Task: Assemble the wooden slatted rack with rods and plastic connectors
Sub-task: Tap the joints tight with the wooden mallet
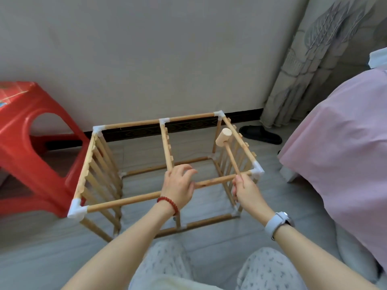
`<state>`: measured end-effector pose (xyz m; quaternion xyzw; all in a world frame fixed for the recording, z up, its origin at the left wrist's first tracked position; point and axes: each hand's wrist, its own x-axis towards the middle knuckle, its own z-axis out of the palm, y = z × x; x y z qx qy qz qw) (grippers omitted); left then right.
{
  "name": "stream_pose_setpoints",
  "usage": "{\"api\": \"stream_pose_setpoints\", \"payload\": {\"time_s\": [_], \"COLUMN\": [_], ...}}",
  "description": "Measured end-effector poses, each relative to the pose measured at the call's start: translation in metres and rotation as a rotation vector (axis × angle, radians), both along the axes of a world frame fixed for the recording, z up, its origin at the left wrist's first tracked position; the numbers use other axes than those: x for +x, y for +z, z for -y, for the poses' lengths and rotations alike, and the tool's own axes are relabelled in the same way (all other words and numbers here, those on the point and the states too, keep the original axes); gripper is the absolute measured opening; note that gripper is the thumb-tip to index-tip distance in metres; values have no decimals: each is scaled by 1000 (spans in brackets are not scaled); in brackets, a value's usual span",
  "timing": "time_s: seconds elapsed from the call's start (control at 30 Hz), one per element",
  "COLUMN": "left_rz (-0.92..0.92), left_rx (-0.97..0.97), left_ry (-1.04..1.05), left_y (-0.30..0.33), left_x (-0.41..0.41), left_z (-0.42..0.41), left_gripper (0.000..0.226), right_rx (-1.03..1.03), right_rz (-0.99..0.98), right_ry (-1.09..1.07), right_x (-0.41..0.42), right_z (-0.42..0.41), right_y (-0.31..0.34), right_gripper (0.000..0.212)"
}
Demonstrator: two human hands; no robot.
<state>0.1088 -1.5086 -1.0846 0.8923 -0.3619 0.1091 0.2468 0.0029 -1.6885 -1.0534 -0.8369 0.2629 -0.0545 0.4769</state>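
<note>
So the rack is standing on the floor, just right of the red stool and left of the pink bed. Left hand rests on the rack's near top rod at the middle crossbar, fingers loosely curled. Right hand grips a small wooden mallet, head raised over the rack's right side.

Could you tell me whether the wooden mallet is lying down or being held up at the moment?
Held up. The right hand grips the wooden mallet by its handle end, and its head is raised above the rack, touching nothing.
</note>
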Motion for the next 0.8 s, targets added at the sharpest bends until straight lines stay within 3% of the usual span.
{"api": "stream_pose_setpoints", "payload": {"time_s": [0.1,0.17,0.3,0.4,0.6,0.8], "left_rz": [-140,-246,-184,-167,-281,-282], "left_rx": [85,231,475,488,411,376], "left_ry": [216,282,223,274,333,279], "left_y": [-1,-4,-6,-7,-3,-7], "left_x": [8,11,8,11,46,76], "left_z": [-60,-90,-107,-97,-53,-34], "left_gripper": [31,32,39,39,38,34], "right_rx": [-176,-239,-110,-41,-286,-241], "right_rz": [-35,61,317,249,30,486], "right_ry": [167,216,181,185,215,23], "right_x": [-3,-7,-18,-16,10,27], "right_z": [-24,-39,-66,-72,-56,-56], "right_y": [9,20,42,42,41,69], "right_gripper": [26,24,24,25,22,17]}}
